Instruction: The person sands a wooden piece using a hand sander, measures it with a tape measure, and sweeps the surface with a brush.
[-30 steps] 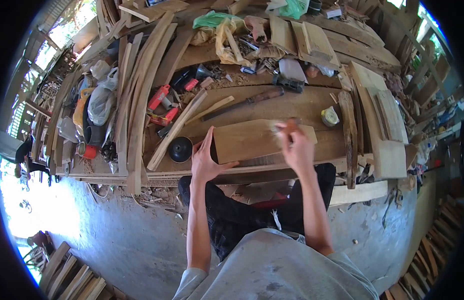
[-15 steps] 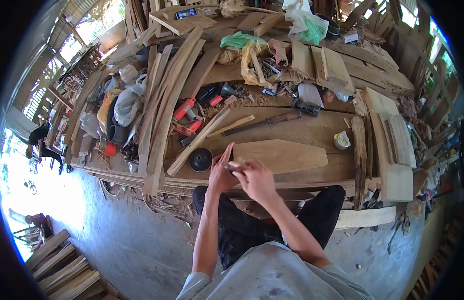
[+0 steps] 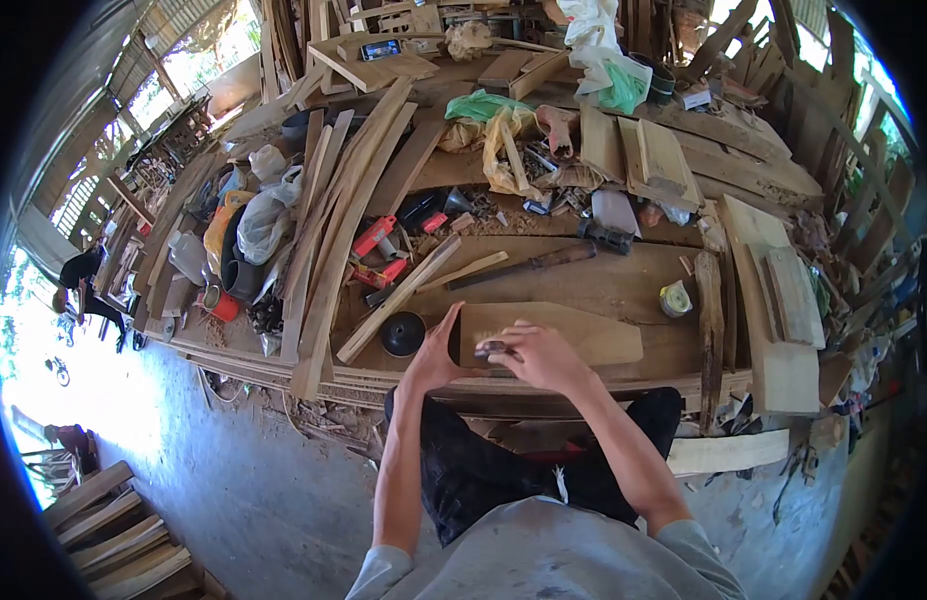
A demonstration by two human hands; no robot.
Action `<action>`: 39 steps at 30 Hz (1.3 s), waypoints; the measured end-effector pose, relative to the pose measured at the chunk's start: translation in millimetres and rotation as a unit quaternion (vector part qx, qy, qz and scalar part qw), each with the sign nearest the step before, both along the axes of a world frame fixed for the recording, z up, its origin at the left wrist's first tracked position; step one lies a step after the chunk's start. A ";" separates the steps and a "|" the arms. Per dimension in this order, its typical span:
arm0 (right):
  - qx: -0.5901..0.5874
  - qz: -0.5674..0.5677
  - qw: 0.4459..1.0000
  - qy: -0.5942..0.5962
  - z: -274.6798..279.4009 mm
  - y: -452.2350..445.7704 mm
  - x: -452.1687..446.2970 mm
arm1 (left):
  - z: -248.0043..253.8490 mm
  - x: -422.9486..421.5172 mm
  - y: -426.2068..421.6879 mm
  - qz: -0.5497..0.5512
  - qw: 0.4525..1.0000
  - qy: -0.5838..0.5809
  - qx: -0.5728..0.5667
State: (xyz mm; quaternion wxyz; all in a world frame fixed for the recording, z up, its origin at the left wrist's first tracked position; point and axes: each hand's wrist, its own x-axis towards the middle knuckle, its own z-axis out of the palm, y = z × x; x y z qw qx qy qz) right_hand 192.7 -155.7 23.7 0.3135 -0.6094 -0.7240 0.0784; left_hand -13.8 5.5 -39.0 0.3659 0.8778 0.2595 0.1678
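A flat, light-brown wooden board (image 3: 594,333) with a tapered right end lies on the workbench. At its left end, my left hand (image 3: 436,358) is spread, with the thumb along the near edge and the fingers pointing up. My right hand (image 3: 539,355) is closed round a small dark brown tool (image 3: 492,349), perhaps a brush, over the left part of the board. A black round bowl-like object (image 3: 403,333) sits just left of my left hand. Behind the board lies a long tool with a wooden handle (image 3: 564,256).
Long wooden strips (image 3: 334,235) cross the bench on the left, near red tools (image 3: 375,237). A round tin (image 3: 675,298) stands right of the board, beside a rough wooden stick (image 3: 711,335). Stacked boards (image 3: 774,300) lie farther right. Another person (image 3: 81,268) is at far left.
My right hand has moved from the board's right part to its left end, then slightly right again. My left hand stays at the left end. The camera view has shifted.
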 end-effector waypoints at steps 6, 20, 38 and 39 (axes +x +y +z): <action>-0.017 -0.202 0.978 0.044 -6.6 13.2 17.5 | 4.5 -3.4 -3.1 -0.014 0.999 -0.037 -0.023; -0.021 -0.060 0.997 -0.040 -30.3 -15.6 16.3 | 71.5 -6.4 -54.2 -0.075 0.993 -0.054 0.067; -0.006 -0.280 0.959 -0.036 -54.6 -122.8 120.3 | 82.9 11.7 -20.0 -0.043 0.997 -0.054 -0.026; -0.016 -0.280 0.960 -0.028 -53.9 -122.9 119.7 | 75.4 15.6 -8.2 -0.042 0.997 -0.053 -0.028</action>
